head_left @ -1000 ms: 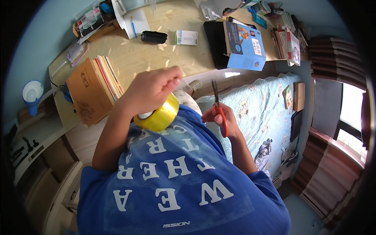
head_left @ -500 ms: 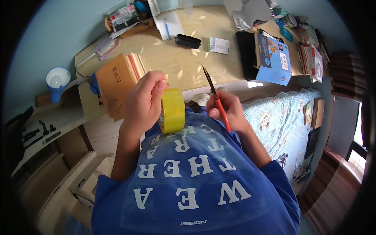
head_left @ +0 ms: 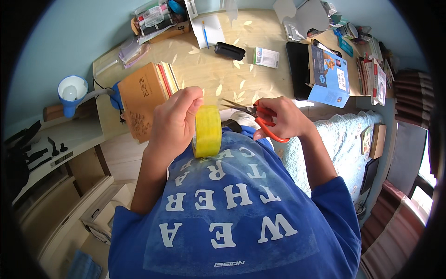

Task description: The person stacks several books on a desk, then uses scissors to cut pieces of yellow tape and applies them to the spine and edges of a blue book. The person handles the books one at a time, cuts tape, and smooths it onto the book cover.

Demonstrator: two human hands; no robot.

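My left hand (head_left: 176, 121) is closed on a wide roll of yellow packing tape (head_left: 207, 131), held upright in front of my blue shirt. Thumb and forefinger pinch near the top of the roll. In my right hand (head_left: 282, 120) is a pair of scissors (head_left: 264, 122) with red handles and dark blades. The fingers are in the handle loops. The blades are parted and point left toward the upper edge of the tape roll, with a small gap between tips and roll.
Ahead stands a wooden desk (head_left: 204, 74) with a black case (head_left: 229, 51), a small white box (head_left: 266, 57), brown-covered books (head_left: 141, 95) and a blue book (head_left: 330, 76). A blue-and-white lamp (head_left: 72, 93) is at left, an open drawer (head_left: 104, 209) lower left, a bed (head_left: 341, 149) at right.
My right hand has turned the scissors from pointing up and away to pointing left at the tape roll, and the blades have opened. The left hand and roll have barely moved.
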